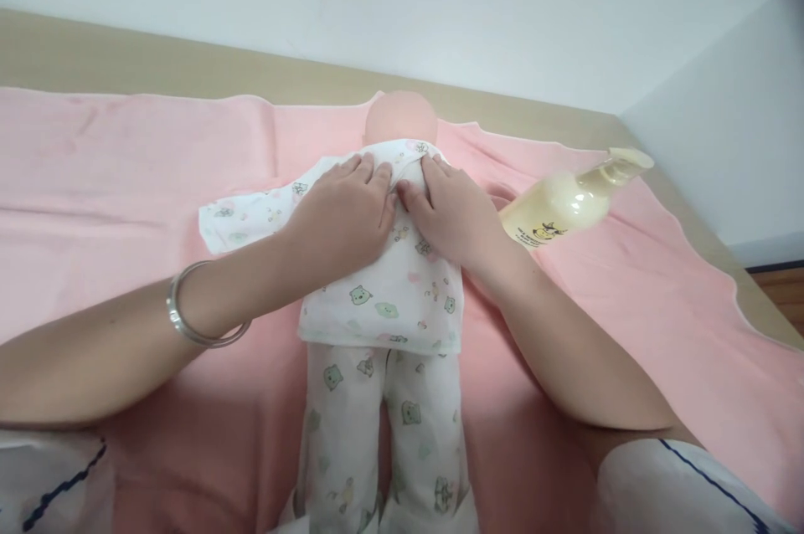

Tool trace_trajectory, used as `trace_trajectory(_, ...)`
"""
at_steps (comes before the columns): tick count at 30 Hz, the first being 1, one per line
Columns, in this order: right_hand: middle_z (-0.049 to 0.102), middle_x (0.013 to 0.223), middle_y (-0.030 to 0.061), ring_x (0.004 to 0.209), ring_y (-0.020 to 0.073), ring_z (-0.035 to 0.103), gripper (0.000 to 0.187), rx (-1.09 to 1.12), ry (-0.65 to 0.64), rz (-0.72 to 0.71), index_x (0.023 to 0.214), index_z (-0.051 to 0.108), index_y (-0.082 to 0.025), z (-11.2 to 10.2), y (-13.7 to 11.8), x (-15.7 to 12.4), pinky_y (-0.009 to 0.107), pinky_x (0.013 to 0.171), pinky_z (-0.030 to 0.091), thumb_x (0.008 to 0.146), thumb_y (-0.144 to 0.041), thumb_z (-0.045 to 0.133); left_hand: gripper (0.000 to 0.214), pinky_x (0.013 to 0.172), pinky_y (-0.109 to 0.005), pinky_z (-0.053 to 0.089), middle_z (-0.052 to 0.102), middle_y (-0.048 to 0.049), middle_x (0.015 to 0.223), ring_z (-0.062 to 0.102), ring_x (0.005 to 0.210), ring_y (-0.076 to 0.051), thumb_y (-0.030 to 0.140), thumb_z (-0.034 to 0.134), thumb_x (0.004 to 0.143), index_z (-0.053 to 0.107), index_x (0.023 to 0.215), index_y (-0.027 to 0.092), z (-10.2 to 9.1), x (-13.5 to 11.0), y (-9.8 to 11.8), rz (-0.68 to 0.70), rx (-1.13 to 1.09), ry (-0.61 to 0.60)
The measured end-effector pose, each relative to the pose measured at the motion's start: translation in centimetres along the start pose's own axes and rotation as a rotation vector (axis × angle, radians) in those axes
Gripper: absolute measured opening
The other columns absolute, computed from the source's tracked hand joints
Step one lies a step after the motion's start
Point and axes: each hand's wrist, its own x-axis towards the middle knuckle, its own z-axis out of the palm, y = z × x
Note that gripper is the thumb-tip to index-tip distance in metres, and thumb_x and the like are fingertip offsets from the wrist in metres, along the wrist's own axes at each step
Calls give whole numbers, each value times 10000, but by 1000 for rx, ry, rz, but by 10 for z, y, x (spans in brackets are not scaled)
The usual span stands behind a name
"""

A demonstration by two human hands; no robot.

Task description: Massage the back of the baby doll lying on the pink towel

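Observation:
A doll [402, 117] lies on its back or front, I cannot tell which, its bald head at the far end. It wears a white baby shirt [377, 308] with small animal prints, and matching trousers [345, 425]. My left hand [352, 212] rests over the upper shirt, its thumb and forefinger closed at a fold in the cloth. Close beside it, my right hand [456, 207] grips the other side of that fold near the neck. The thumbs nearly touch. One sleeve [242, 218] stretches out flat to the left; my right hand hides the other side.
A pale yellow pump bottle [565, 203] lies tilted to the right of the doll, close to my right wrist. A pink cloth [126, 174] with some creases covers the wooden table [188, 57]. A white wall [402, 7] stands behind.

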Motion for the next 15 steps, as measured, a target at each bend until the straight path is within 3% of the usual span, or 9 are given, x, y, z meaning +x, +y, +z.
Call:
trace_trajectory(4,662,1376,242,1292,387,609,524,-16,-4,-47,1343,602,-41,0,-1,-5,564,1134,475,1085,-385,302,579,1319,-538,364,530,-222,1591,454,1550,-342,300,253,1060,534,1487,28,-2,2,-2,3,-21,-37)
trace_trajectory(7,552,1551,258,1475,403,496,593,-76,2,-89,1516,499,11,1,-8,-17,581,1241,397,1089,-355,311,597,1332,-542,329,484,-243,1621,414,1572,-357,298,247,1052,516,1490,-6,-2,8,-8,19,-33,-64)
trace_trajectory(10,403,1674,263,1590,405,364,634,-140,13,-126,1610,387,37,3,-18,-32,573,1315,324,1090,-321,334,553,1283,-558,385,603,-244,1475,491,1494,-368,303,241,1051,619,1334,15,-3,15,-13,51,-50,-64)
trace_trajectory(15,417,1660,269,1593,403,367,613,-153,37,-167,1592,437,37,4,-25,-43,561,1327,332,1087,-298,344,427,1140,-532,510,662,-216,1293,634,1246,-346,293,293,1017,657,1122,96,-3,20,-16,4,-95,-52)
